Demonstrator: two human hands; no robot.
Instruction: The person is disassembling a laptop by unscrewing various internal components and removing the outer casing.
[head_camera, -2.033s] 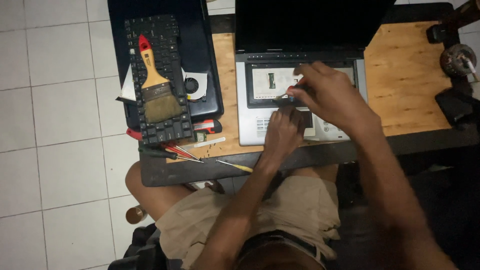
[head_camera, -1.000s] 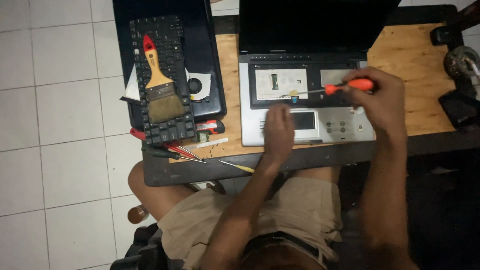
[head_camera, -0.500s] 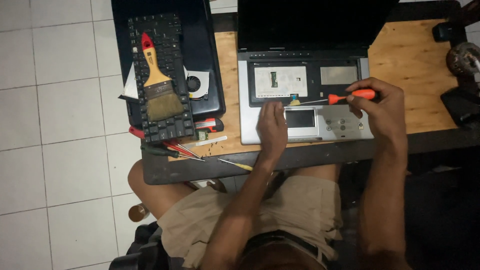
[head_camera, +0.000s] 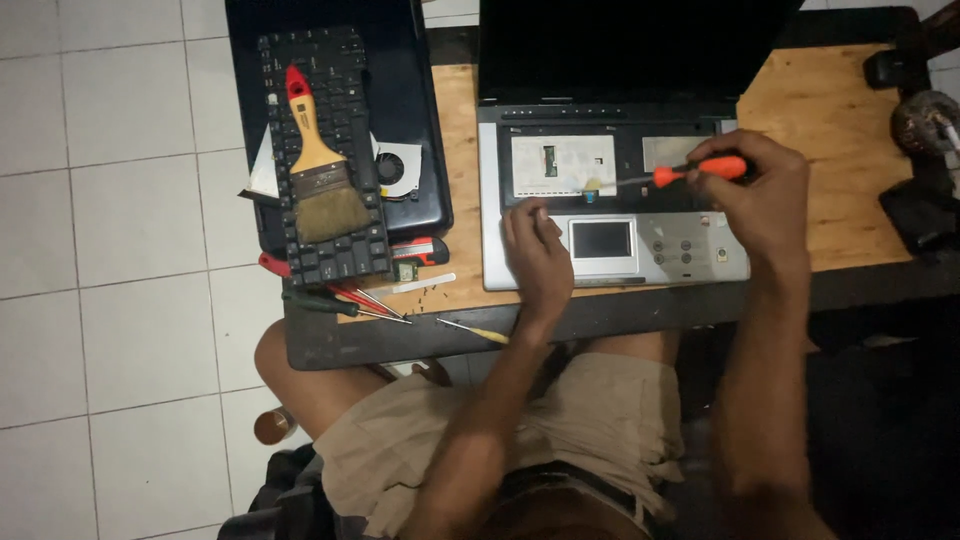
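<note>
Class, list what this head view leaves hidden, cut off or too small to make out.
- Screwdriver tip: too small to tell what it touches.
- Laptop screen: black, cut off by top edge.
- Palm rest under left hand: covered.
- Dark objects at right: dim, cut off.

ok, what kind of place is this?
Probably an informal home or small-shop electronics repair bench: an opened silver laptop with its keyboard removed, the detached black keyboard under a wooden-handled brush, and the right hand holding an orange-handled screwdriver on a wooden tabletop over white floor tiles.
</note>
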